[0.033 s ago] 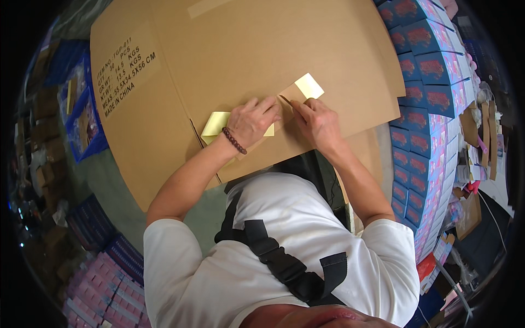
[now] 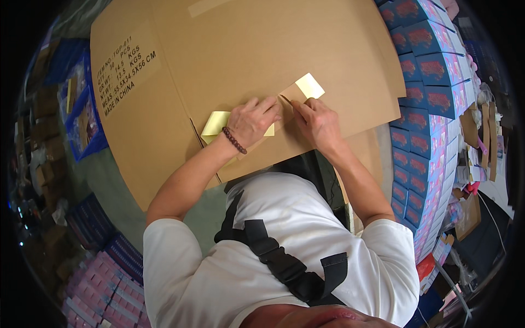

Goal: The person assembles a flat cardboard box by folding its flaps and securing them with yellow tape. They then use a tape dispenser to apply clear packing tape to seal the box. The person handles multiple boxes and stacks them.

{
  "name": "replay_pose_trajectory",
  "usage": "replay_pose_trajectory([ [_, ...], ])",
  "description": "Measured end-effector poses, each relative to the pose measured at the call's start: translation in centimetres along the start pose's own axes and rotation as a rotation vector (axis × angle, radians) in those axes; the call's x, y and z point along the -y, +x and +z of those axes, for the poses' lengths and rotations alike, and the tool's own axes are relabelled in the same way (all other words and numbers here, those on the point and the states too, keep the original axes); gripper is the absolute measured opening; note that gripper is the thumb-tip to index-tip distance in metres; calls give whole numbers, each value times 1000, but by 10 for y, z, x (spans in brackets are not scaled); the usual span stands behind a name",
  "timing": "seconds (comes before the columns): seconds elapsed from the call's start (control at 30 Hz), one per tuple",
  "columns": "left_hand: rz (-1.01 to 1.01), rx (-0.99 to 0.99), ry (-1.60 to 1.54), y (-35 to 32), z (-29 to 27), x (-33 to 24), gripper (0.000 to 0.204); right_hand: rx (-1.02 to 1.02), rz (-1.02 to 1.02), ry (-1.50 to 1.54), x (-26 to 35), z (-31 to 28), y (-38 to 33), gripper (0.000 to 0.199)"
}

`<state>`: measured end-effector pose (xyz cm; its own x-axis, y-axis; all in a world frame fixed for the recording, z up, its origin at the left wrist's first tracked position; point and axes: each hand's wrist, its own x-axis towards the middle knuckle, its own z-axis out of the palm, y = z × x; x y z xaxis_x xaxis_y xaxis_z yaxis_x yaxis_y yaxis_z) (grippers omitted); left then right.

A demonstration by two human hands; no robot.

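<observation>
Under both hands lies a large flat sheet of brown cardboard (image 2: 257, 49), with dark print at its left. My left hand (image 2: 251, 120), a beaded bracelet at its wrist, rests on the sheet with fingers bent and drawn together; its fingertips hide whatever is beneath them. My right hand (image 2: 318, 123) pinches a thin, dark, blade-like tool (image 2: 285, 99), whose tip points toward the left fingertips. Pale yellow paper (image 2: 215, 126) shows folded beside and partly under the left hand. Beyond the right fingers lies another pale yellow piece (image 2: 310, 86), next to a brown strip (image 2: 288, 91).
Blue boxes (image 2: 426, 65) are stacked high along the sheet's right side. A blue crate (image 2: 87, 128) with plastic-wrapped items stands at the left. Pink packages (image 2: 104, 284) are piled at the lower left. Mixed cartons and loose material crowd the far right.
</observation>
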<state>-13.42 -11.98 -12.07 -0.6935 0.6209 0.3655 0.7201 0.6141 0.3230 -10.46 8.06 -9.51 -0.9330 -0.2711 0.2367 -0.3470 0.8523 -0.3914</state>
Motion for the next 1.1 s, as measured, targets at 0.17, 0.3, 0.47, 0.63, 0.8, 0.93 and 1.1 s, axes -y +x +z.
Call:
replay_pose_trajectory([
  [0.17, 3, -35, 11, -1, 1, 1, 19, 17, -2, -16, -1, 2, 2, 16],
  [0.3, 3, -37, 16, -1, 3, 2, 18, 19, -2, -6, 0, 2, 4, 14],
  [0.47, 3, -38, 9, -2, 3, 2, 18, 32, 2, -19, 1, 2, 5, 12],
  [0.63, 6, -54, 13, -2, 4, 2, 19, 79, 13, -31, 3, -1, 7, 16],
  [0.8, 3, -67, 9, -2, 5, 3, 19, 132, 19, -35, 8, -4, 10, 17],
  [0.93, 5, -54, 10, -2, 6, 4, 19, 182, 45, -39, 10, -6, 13, 13],
  [1.1, -4, -46, 13, -2, 6, 4, 19, 193, 59, -23, 10, -7, 14, 10],
])
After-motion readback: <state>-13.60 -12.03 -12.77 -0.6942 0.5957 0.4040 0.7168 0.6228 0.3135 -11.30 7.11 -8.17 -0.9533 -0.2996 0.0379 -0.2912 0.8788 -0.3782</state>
